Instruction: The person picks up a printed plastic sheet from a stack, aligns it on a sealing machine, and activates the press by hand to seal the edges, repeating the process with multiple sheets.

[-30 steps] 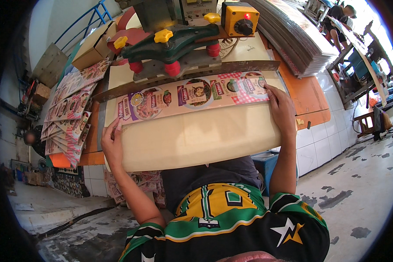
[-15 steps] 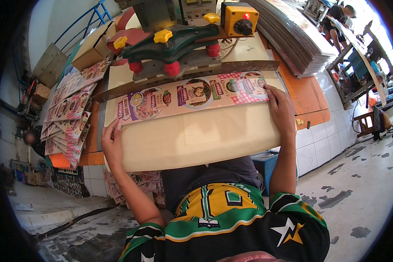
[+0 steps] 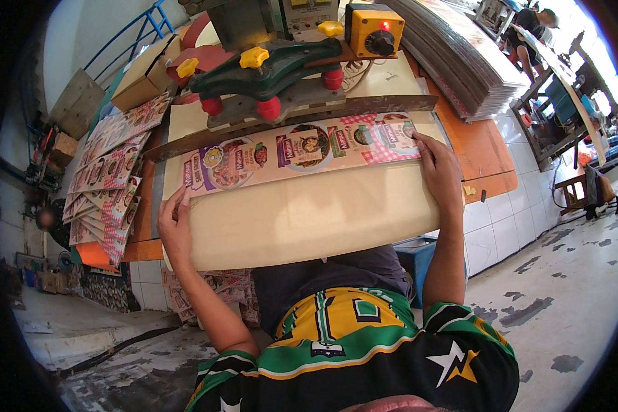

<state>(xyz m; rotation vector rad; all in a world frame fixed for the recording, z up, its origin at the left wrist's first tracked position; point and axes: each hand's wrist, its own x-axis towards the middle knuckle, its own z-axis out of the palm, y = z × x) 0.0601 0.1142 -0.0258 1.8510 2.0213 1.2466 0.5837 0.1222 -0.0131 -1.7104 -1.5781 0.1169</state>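
Observation:
A long printed plastic sheet (image 3: 302,152) with food pictures and a pink checked end lies along the front of a heat-sealing press (image 3: 268,75). Its far edge runs close to the press's long metal bar (image 3: 295,118). Fingers of my left hand (image 3: 175,226) close on the sheet's near left corner. At the opposite end, my right hand (image 3: 441,168) grips the right edge, thumb and fingers partly hidden from view. Below the sheet, a cream-coloured cover (image 3: 309,216) curves down over the table's front, between my forearms.
Printed sheets (image 3: 110,172) lie in an untidy pile at the left, below a cardboard box (image 3: 144,72). A tall stack of flat sheets (image 3: 460,62) stands at the back right. An orange control box (image 3: 374,34) shows a red light. Another person (image 3: 529,41) is at the far right.
The view has shifted very slightly. Both hands keep their places at the two ends of the printed sheet, and the press looks the same.

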